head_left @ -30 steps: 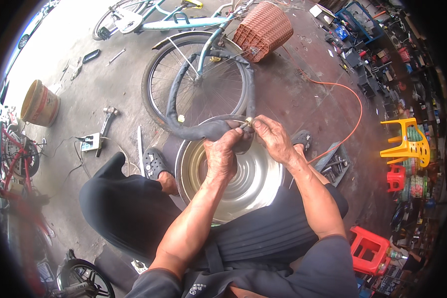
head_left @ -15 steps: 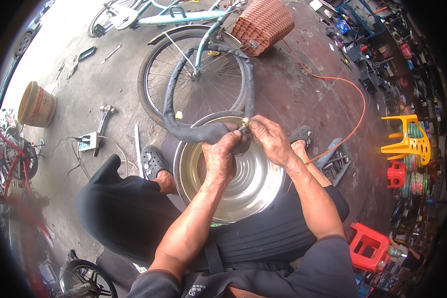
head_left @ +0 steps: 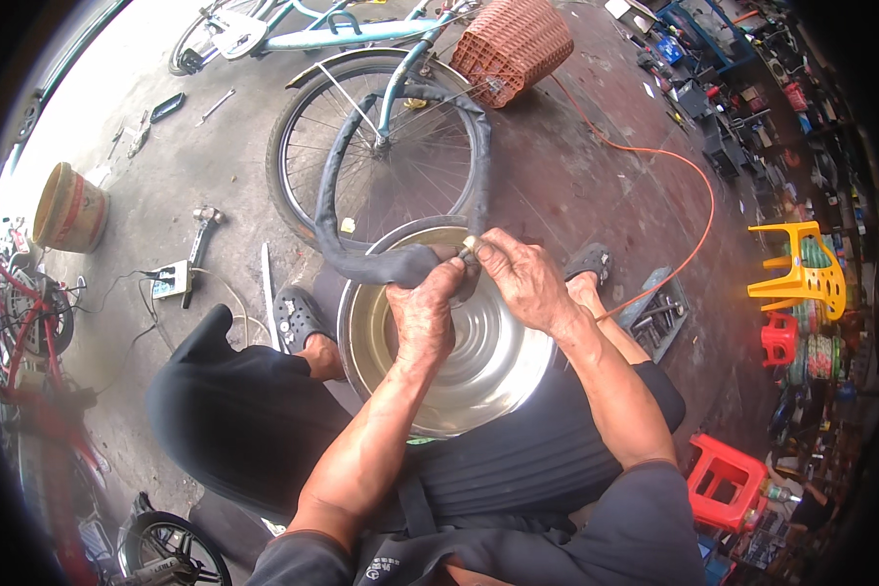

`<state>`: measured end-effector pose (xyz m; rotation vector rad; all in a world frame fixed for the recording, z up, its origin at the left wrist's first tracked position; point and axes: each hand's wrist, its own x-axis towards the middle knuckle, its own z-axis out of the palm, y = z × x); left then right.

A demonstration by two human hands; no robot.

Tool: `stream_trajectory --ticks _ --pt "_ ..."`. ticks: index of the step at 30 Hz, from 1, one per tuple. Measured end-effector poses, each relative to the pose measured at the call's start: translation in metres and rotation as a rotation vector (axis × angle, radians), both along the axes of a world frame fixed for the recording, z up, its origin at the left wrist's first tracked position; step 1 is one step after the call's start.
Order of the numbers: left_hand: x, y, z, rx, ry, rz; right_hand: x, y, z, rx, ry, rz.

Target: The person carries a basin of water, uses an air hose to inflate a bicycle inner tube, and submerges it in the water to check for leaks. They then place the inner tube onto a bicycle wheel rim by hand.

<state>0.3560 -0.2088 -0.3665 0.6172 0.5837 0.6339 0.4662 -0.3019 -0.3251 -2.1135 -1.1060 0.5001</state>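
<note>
A dark grey bicycle inner tube (head_left: 327, 200) loops from my hands out over a bicycle wheel on the floor. My left hand (head_left: 423, 317) is closed round the tube's near end, its thumb by the valve. Against that spot, the thumb and fingers of my right hand (head_left: 527, 283) pinch a small brass-coloured fitting (head_left: 471, 243); whether it is threaded on the valve I cannot tell. Both hands are above a shiny metal basin (head_left: 532, 391), set between my feet. The tube's nearest stretch crosses the basin's far rim.
Beyond the basin lies a light-blue bicycle (head_left: 342, 37) with its front wheel (head_left: 275, 161) and brown basket (head_left: 513, 49). An orange hose (head_left: 710, 195) curves at right, past a tray of tools (head_left: 659, 313). A hammer (head_left: 205, 230) and bucket (head_left: 71, 207) are left; stools (head_left: 728, 483) stand right.
My right hand has turned slightly and shifted left along with the brass-coloured fitting. My left hand keeps its grip on the tube. The whole view has slid a little.
</note>
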Motion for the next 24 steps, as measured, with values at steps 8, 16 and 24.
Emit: stream_trajectory --ticks 8,16,24 --pt "-0.011 -0.005 -0.021 -0.045 0.027 -0.034 -0.006 -0.001 -0.004 -0.099 -0.055 0.113" --pt "-0.042 -0.020 -0.102 -0.324 0.168 -0.031 0.009 -0.017 -0.023 -0.476 -0.140 0.009" --pt "-0.076 -0.008 -0.192 -0.449 0.369 -0.082 0.139 -0.178 -0.092 -0.718 -0.168 -0.596"
